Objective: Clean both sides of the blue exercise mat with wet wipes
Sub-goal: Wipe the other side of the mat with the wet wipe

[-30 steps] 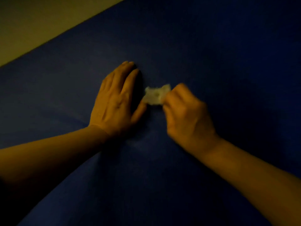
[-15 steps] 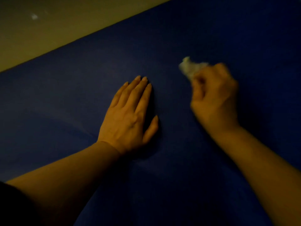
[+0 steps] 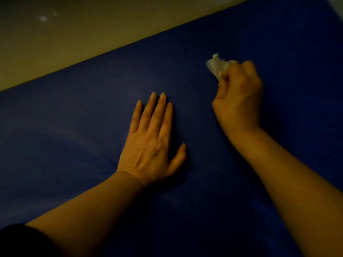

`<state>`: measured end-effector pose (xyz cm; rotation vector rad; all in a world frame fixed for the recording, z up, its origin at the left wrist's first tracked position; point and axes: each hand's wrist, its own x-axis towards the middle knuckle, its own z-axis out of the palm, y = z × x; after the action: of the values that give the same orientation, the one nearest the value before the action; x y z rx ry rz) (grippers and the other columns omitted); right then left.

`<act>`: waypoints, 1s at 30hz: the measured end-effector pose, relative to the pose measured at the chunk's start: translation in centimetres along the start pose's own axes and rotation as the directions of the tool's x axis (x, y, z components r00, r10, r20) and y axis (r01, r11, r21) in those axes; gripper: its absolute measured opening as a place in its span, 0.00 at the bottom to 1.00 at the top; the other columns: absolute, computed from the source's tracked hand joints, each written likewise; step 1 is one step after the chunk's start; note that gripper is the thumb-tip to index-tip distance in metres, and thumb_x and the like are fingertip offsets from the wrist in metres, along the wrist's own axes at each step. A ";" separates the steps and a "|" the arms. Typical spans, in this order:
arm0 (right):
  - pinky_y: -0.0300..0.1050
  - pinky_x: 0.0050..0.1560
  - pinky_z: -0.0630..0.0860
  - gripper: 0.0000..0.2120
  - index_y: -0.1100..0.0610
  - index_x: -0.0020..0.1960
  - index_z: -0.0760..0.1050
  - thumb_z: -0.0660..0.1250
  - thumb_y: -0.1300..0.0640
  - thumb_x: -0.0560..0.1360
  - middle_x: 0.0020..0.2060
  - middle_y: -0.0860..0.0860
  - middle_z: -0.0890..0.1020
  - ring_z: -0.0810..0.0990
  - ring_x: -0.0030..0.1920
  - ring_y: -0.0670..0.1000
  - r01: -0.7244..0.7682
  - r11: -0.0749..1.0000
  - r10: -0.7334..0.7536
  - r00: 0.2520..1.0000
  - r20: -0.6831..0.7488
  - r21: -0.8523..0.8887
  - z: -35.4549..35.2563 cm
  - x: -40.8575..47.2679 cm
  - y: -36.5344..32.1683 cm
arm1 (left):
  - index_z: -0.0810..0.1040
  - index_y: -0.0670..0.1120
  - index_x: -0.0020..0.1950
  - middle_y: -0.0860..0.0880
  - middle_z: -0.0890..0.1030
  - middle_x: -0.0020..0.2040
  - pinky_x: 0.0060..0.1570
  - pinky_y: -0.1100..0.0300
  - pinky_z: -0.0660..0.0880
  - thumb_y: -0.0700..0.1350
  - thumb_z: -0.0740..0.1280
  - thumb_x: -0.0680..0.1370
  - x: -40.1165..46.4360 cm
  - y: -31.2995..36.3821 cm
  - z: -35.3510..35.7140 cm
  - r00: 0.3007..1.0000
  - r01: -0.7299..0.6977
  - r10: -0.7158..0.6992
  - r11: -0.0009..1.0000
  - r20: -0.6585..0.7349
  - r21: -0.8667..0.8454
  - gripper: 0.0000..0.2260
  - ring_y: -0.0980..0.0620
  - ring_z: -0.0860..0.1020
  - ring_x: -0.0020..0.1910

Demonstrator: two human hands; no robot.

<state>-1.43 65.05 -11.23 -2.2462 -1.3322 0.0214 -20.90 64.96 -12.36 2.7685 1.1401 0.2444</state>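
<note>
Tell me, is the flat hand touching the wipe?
Apart. The head view shows the left hand lying flat on the blue mat, with bare mat between it and the wipe the right hand grips.

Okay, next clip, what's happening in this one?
A person is wiping down a blue exercise mat that lies on a yellowish floor. The right hand grips a crumpled wet wipe and holds it to the mat's surface. The left hand rests flat on the mat beside it, fingers straight, apparently holding the mat steady. The lighting is dim, so I cannot tell which parts of the mat are already clean.
</note>
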 end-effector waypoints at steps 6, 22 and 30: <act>0.45 0.37 0.74 0.08 0.63 0.42 0.75 0.59 0.63 0.74 0.42 0.57 0.76 0.75 0.36 0.54 0.259 0.922 -0.313 0.936 0.161 0.288 0.8 -5.2 -4.6 | 0.66 0.35 0.72 0.35 0.65 0.73 0.71 0.37 0.55 0.62 0.56 0.76 0.0 0.0 0.0 1.000 -0.020 0.020 1.000 -0.012 -0.006 0.36 0.36 0.60 0.74; 0.38 0.40 0.63 0.06 0.65 0.48 0.77 0.64 0.66 0.73 0.47 0.61 0.77 0.77 0.42 0.59 0.253 0.958 -0.261 0.964 0.053 0.132 2.1 1.5 -3.3 | 0.67 0.35 0.72 0.36 0.65 0.74 0.71 0.37 0.56 0.60 0.56 0.76 0.0 -0.1 0.1 1.000 -0.006 0.006 1.000 -0.018 -0.004 0.35 0.36 0.60 0.75; 0.39 0.39 0.66 0.06 0.65 0.45 0.77 0.63 0.65 0.70 0.45 0.62 0.77 0.77 0.39 0.60 0.278 0.940 -0.293 0.954 0.054 0.196 3.2 0.2 -5.2 | 0.67 0.35 0.72 0.36 0.65 0.73 0.71 0.36 0.57 0.60 0.57 0.75 -0.1 -0.1 0.2 1.000 -0.005 0.005 1.000 -0.016 -0.020 0.35 0.37 0.60 0.74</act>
<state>-6.37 68.56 -11.63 -1.8977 -1.6196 0.1322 -20.98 64.98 -12.55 2.7568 1.1280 0.2773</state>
